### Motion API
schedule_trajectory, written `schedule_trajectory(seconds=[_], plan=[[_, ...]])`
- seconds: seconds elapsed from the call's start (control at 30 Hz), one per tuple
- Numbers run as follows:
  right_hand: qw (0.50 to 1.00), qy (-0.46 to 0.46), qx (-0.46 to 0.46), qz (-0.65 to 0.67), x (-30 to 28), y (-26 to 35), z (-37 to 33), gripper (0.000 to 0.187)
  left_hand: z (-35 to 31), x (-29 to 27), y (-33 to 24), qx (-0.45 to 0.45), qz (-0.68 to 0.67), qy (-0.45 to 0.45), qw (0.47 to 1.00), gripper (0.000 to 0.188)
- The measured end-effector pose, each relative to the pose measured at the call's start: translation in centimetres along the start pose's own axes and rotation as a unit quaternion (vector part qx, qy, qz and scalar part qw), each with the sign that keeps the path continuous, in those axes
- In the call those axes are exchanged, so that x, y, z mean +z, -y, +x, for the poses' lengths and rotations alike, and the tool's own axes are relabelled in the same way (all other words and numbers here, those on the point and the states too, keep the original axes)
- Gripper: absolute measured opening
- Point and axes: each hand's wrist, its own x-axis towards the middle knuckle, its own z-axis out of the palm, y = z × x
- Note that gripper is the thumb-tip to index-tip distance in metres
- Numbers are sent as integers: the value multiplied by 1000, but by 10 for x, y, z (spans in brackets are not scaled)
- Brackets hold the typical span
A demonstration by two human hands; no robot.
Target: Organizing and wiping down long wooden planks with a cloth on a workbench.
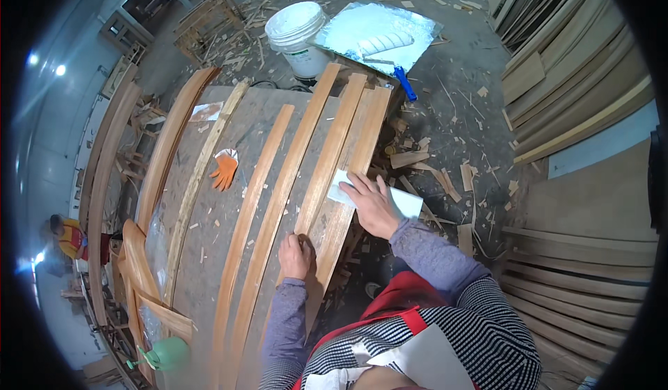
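Note:
Several long, narrow wood strips [267, 174] lie side by side on the work table, running away from me. My left hand [296, 256] is closed, with its curled fingers at the edge of one wood strip [332, 146]. Under my right hand [374, 205] is a white, flat rectangular sheet [407, 202], lying across the rightmost wood strip [369, 129]. The right fingers reach over the top of the sheet, and its right end juts past the table edge. What the sheet is made of I cannot tell.
Beyond the strips stand a white bucket [306, 59] and a white-coated board [417, 25] with a blue-handled paint roller [403, 82]. An orange glove [225, 171] and green spray bottle [169, 354] lie leftward. Curved boards [570, 279] line the right; wood scraps litter the floor.

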Motion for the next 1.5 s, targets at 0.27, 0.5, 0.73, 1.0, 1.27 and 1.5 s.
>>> schedule_trajectory(seconds=[0.27,0.5,0.73,1.0,1.27,1.5], plan=[[989,-22,-83,-124,35,-65,103,57,6,-12,-38,124,32,-3,992,63],[966,-54,-69,-244,32,-166,201,61,14,-3,-30,100,-9,77,992,73],[964,-32,25,-264,-15,-217,300,48,8,-8,-32,95,7,98,991,77],[984,17,-116,-133,20,-132,144,49,-37,-3,-68,40,43,94,994,83],[985,-92,-6,-147,-20,-228,182,57,-60,28,-65,71,49,110,990,91],[984,-52,-13,-171,-19,-244,192,55,-73,26,-63,74,63,97,991,93]])
